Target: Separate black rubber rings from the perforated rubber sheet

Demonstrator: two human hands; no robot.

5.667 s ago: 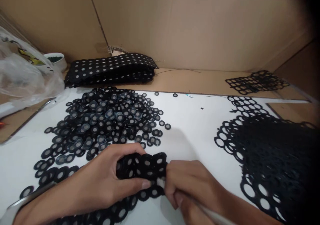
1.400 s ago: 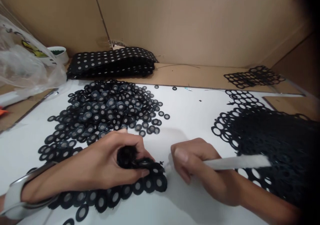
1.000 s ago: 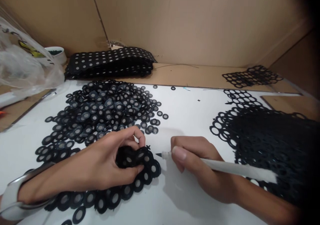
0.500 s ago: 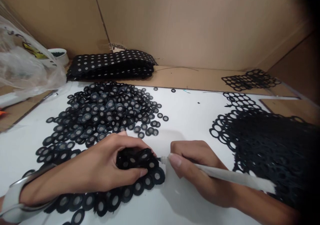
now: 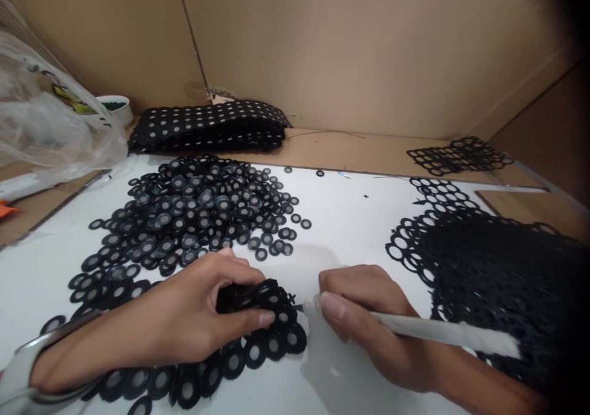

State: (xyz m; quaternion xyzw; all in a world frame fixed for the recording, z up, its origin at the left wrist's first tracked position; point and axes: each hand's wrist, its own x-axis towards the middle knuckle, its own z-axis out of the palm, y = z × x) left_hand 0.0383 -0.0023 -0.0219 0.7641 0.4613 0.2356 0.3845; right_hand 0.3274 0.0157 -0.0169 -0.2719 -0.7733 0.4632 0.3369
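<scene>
Left hand (image 5: 193,323) pinches a bunched strip of black rings (image 5: 258,335) low on the white desk (image 5: 350,224) while the right hand (image 5: 369,316) grips a white pointed tool (image 5: 415,328) at its edge; the tip could slip toward the fingers (image 5: 265,320) or tear a ring.

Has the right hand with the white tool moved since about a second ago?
Barely: the right hand holds the white tool, tip at the ring sheet, as before, judged against the loose ring pile.
</scene>
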